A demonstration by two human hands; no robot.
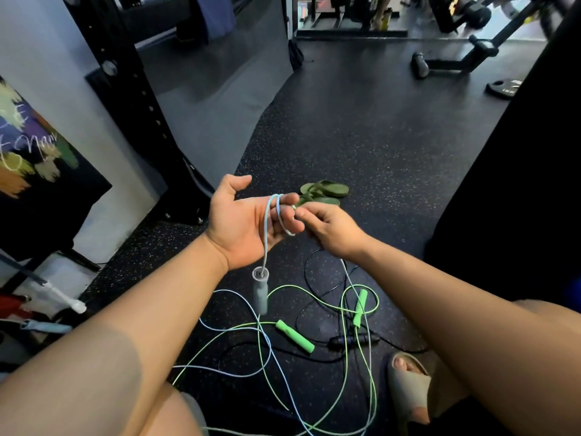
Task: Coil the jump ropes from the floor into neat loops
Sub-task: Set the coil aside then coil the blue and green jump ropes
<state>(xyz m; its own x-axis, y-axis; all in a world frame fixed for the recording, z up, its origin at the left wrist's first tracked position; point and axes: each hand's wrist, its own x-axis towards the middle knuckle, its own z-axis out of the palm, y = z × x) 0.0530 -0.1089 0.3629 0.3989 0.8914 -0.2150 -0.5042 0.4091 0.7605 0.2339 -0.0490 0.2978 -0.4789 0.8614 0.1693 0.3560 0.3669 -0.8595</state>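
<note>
My left hand (243, 220) is palm-up with a pale blue jump rope (266, 234) looped round its fingers. That rope's grey handle (260, 291) hangs below the wrist. My right hand (327, 229) pinches the same rope just beside the left fingertips. The rest of the blue cord trails down to the floor. A green rope (344, 366) with two green handles (295, 336) lies tangled on the floor below my arms. A black rope with a dark handle (350, 340) lies among the cords.
A pair of green sandals (323, 191) sits on the black rubber floor beyond my hands. A black rack upright (147, 114) stands at left. A weight plate (503, 87) and bench frame are at far right. My sandalled foot (408, 382) is at the bottom right.
</note>
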